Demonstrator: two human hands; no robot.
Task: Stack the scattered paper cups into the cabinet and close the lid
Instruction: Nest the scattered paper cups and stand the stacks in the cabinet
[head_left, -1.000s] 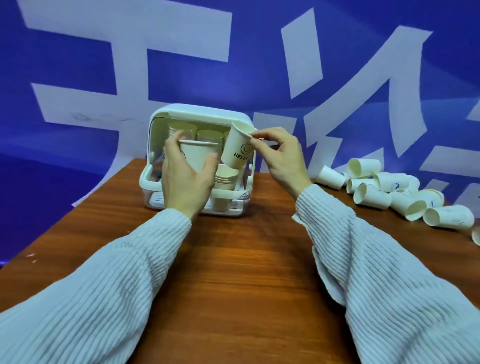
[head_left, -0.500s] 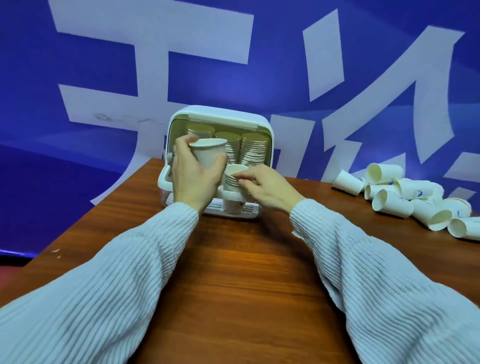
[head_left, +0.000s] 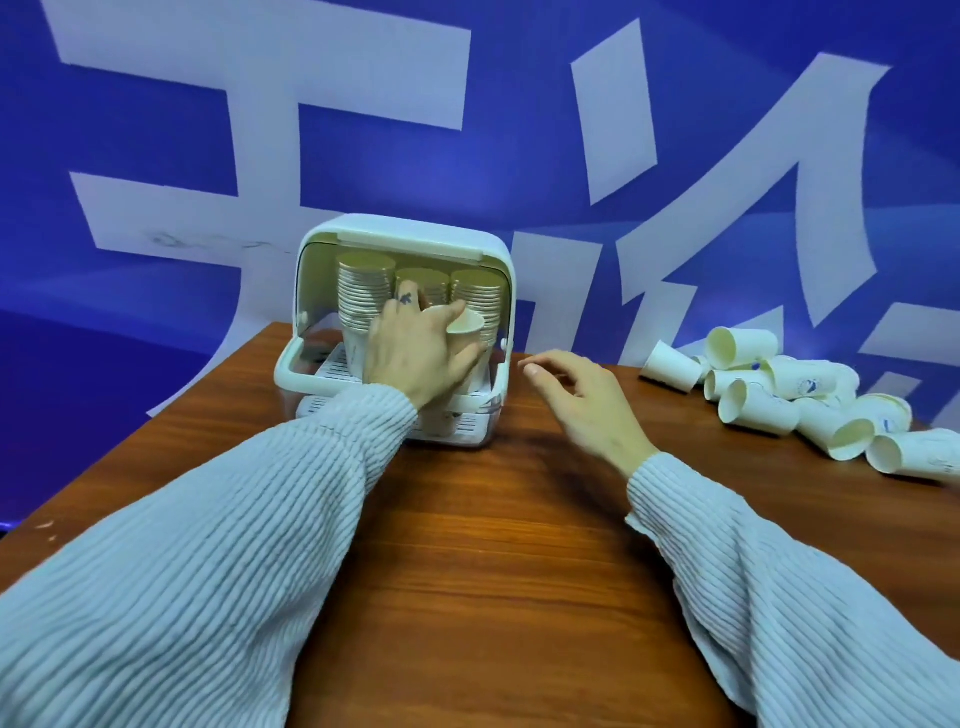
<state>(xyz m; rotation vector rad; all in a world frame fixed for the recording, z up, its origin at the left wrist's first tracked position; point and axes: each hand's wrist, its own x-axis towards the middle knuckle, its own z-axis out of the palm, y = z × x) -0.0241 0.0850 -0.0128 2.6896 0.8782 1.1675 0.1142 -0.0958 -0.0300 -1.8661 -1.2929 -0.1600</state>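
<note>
A white cabinet (head_left: 322, 374) stands at the table's far edge with its lid (head_left: 410, 234) swung up. Three tall stacks of paper cups (head_left: 363, 291) fill its back. My left hand (head_left: 410, 353) reaches into the cabinet and grips one white paper cup (head_left: 465, 325), mouth up, at the front right. My right hand (head_left: 576, 400) hovers over the table just right of the cabinet, fingers relaxed and holding nothing. Several loose paper cups (head_left: 758, 410) lie on their sides at the far right.
The brown wooden table (head_left: 493, 545) runs from the cabinet toward me. A blue banner with large white shapes (head_left: 519, 130) hangs right behind the cabinet. The table's left edge slants away near the cabinet.
My right hand set its cup on the front stack, let go and drew back to the right. My left hand carried its cup further into the cabinet, over to the right.
</note>
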